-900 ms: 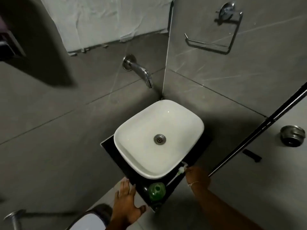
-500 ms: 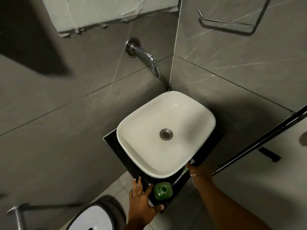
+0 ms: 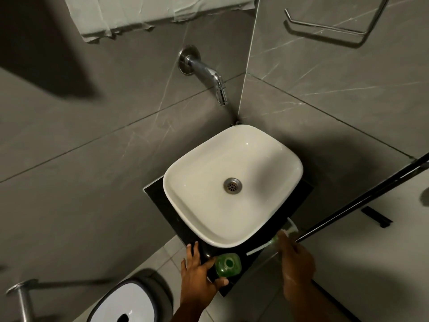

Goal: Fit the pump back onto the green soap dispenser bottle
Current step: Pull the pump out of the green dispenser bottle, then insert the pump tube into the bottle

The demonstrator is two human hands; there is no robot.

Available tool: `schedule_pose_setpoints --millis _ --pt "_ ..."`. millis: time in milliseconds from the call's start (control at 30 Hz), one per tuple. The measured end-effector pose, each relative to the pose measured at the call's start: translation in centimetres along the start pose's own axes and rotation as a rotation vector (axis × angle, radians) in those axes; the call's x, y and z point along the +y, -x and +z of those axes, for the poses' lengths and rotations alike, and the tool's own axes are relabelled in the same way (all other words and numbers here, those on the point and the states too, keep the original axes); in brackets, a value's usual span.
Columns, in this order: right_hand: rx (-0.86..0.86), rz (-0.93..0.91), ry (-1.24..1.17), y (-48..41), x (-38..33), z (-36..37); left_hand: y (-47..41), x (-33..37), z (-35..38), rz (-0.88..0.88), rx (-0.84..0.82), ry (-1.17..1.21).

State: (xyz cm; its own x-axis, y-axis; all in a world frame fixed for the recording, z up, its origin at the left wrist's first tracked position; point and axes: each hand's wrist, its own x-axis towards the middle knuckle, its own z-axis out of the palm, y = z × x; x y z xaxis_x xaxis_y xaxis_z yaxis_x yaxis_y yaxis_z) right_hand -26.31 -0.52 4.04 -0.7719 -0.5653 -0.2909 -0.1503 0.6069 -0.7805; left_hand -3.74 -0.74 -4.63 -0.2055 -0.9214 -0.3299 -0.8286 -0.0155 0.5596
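Down at the near corner of the dark table (image 3: 299, 194), the green soap bottle (image 3: 228, 264) stands upright with its neck open, just in front of the white basin (image 3: 232, 183). The left hand (image 3: 197, 274) lies spread beside it, fingers (image 3: 194, 251) pointing toward the basin and the thumb curled round the bottle's near side, touching it. The right hand (image 3: 296, 261) is closed on the pump (image 3: 277, 238), holding it off to the right of the bottle, apart from it, with the pale tube slanting down toward the bottle and the nozzle end blurred. A tap (image 3: 209, 74) juts from the grey tiled wall above.
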Motion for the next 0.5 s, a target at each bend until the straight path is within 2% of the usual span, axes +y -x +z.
schedule_pose_setpoints --millis 100,167,367,500 --pt "0.021 -0.219 -0.071 5.0 -1.6 -2.1 -0.1 0.0 -0.1 -0.004 -0.009 -0.047" --pt "-0.001 -0.294 -0.099 6.7 -1.9 -2.1 -0.1 0.0 -0.2 -0.004 -0.011 -0.058" --pt "0.072 -0.515 -0.016 7.5 -0.3 0.4 -0.2 -0.2 -0.1 -0.003 -0.019 -0.076" --pt "0.075 -0.671 -0.054 7.4 1.4 1.7 -0.3 -0.3 0.2 -0.011 -0.012 -0.082"
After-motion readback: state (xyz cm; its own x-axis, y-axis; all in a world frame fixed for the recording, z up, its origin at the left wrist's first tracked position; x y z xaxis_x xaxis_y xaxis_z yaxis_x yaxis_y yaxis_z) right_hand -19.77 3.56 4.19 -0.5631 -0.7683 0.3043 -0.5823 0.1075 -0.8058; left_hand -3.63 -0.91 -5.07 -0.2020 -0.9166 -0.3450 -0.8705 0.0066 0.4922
